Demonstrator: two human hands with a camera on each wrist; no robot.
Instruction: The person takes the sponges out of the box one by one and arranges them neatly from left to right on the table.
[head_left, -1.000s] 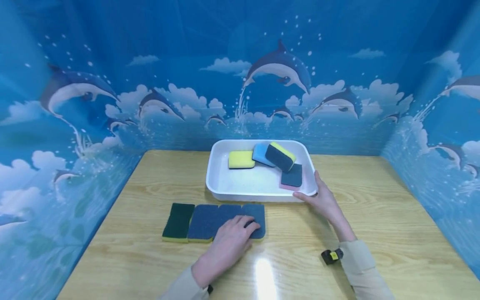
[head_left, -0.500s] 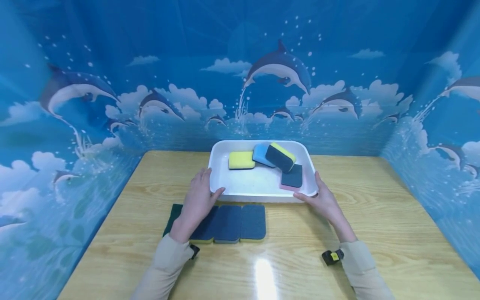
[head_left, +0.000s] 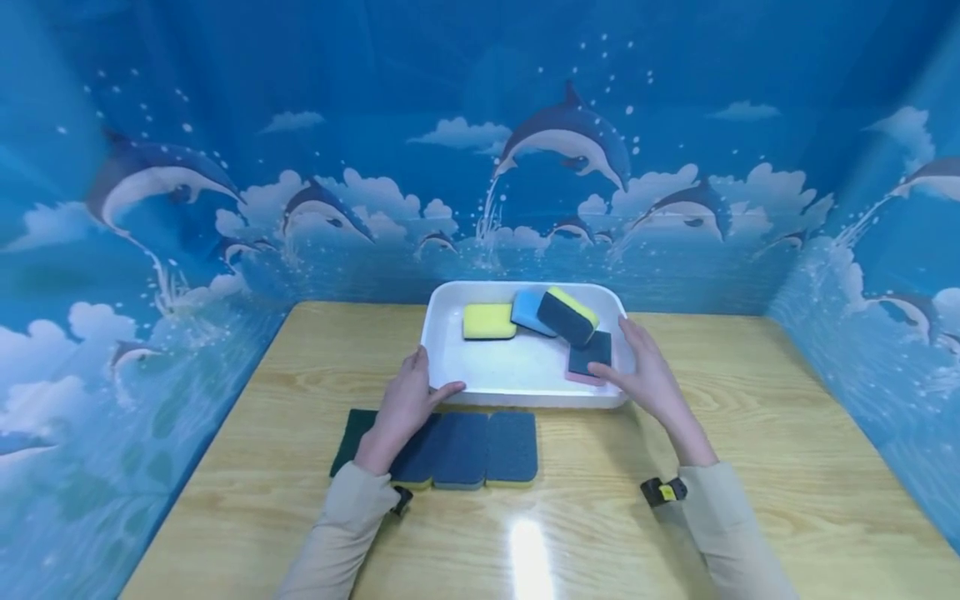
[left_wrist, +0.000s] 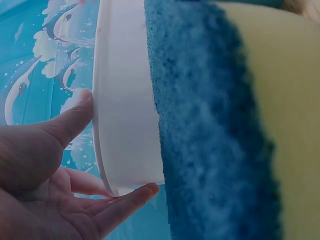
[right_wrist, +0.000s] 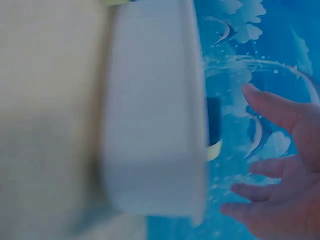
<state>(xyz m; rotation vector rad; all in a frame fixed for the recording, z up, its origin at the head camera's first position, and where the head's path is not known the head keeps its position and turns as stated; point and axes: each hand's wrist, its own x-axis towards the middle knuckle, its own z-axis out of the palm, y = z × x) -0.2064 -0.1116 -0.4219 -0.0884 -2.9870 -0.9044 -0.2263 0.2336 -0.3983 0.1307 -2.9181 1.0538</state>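
Left grip clasps the white tray at one corner; right grip hovers, fingers apart.

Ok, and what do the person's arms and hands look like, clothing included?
The left hand and right hand wear no gloves. Pale beige sleeves, the left sleeve and right sleeve, reach close to the wrists. Each wrist carries a small black device; the right device shows a yellow marking, the left device is partly hidden.
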